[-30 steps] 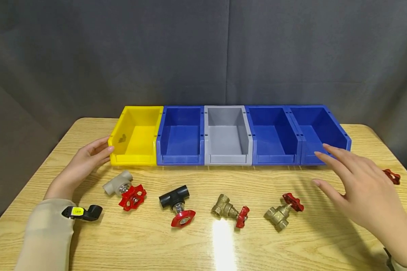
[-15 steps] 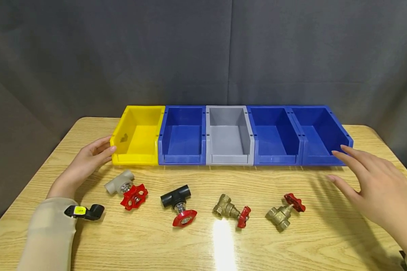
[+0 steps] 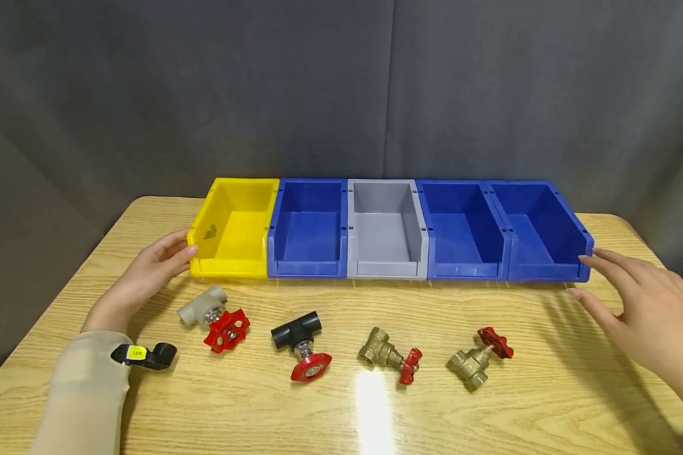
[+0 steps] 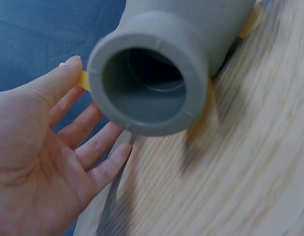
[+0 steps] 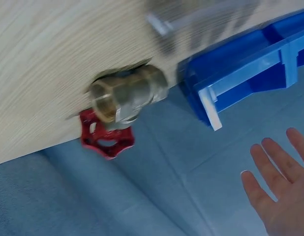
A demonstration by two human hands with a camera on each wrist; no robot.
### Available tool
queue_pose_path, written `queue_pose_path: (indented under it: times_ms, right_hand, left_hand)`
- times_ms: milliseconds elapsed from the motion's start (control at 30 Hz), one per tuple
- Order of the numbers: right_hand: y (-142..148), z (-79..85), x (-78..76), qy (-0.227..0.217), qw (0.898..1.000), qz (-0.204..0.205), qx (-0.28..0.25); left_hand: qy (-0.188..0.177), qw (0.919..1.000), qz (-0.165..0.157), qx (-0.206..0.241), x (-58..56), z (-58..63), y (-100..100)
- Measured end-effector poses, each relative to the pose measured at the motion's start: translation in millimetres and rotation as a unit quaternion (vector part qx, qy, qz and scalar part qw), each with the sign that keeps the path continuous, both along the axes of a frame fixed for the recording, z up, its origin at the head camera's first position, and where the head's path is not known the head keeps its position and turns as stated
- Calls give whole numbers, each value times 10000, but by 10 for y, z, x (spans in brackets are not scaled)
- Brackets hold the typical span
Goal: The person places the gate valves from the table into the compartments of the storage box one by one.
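Observation:
In the head view my left hand (image 3: 139,278) touches the front left corner of the yellow bin (image 3: 229,269), thumb at the front edge and fingers along the outer wall. Those fingers look loosely extended in the left wrist view, behind the grey end of a valve (image 4: 147,120). My right hand (image 3: 654,309) has its fingertips right at the front right corner of the outermost blue bin (image 3: 546,272), fingers spread and mostly straight. Between these two bins stand a blue bin (image 3: 307,268), a grey bin (image 3: 384,270) and another blue bin (image 3: 468,272), all in one row.
Before the bins lie a grey valve (image 3: 202,306), a black valve (image 3: 296,332) and two brass valves, one mid-table (image 3: 378,347) and one farther right (image 3: 469,366). A brass valve (image 5: 127,96) with a red handwheel lies near the table edge in the right wrist view.
My right hand has moved right, from over the outermost blue bin's front to its right corner. It now covers a red handwheel seen earlier at far right. The left hand stays at the yellow bin.

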State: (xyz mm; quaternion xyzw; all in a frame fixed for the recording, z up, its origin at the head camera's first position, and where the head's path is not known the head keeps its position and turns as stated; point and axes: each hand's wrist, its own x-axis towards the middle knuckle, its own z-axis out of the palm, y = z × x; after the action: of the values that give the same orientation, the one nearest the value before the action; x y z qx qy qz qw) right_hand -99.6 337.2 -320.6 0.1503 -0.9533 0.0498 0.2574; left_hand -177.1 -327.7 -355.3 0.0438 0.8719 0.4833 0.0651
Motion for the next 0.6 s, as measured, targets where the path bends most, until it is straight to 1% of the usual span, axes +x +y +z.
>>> queue_pose_path:
  times_ms: [100, 233, 367, 467, 600]
  right_hand:
    - [61, -17, -28, 173, 9998, -48, -132]
    - [156, -44, -63, 439, 9985, 34, -319]
    - [259, -29, -92, 343, 9965, -39, -756]
    - [344, -23, -122, 274, 9943, -83, -1023]
    - [478, -78, -167, 286, 9911, -12, -1296]
  left_hand:
    - [5, 10000, -6, -16, 1, 6, -4]
    - [51, 9999, 43, -136, 2, -2, 7]
    - [121, 9997, 121, -168, 1, 7, 26]
    - [90, 9998, 154, -115, 5, 17, 32]
    - [50, 9997, 159, -197, 15, 22, 26]
